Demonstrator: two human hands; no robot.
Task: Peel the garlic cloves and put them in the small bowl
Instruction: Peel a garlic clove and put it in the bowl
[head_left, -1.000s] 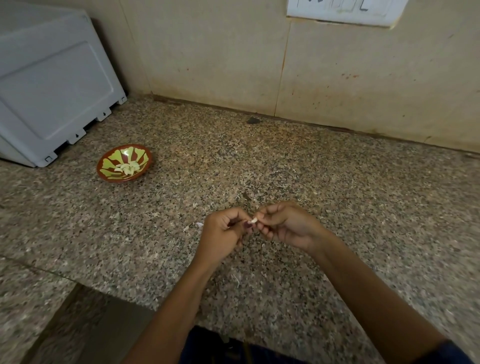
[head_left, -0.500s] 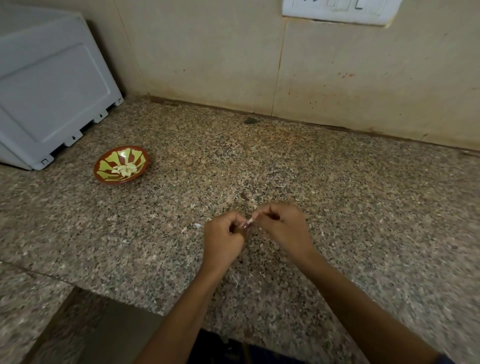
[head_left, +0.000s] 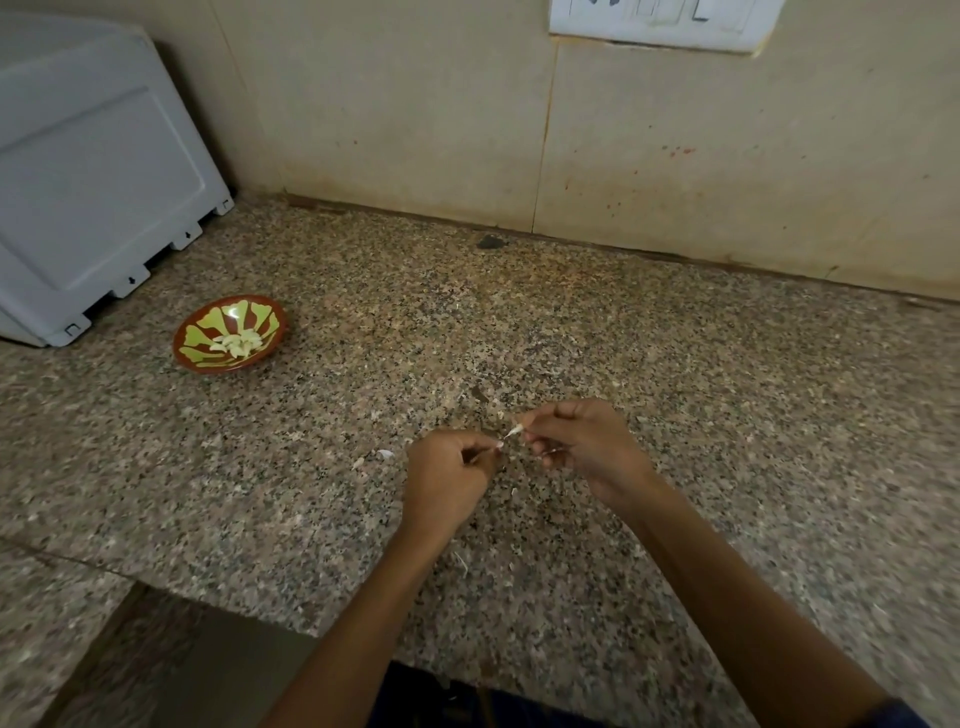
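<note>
Pale clove (head_left: 514, 430) sits pinched in the right hand (head_left: 582, 447); the left hand (head_left: 452, 467) is curled, its hold unclear. A slip could drop it far from the bowl (head_left: 182, 343).

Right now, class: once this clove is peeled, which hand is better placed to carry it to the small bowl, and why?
Probably the left hand. The small bowl sits far to the left on the counter, on that hand's side. The right hand pinches the garlic clove, so it would have to pass it over or reach across.
</note>
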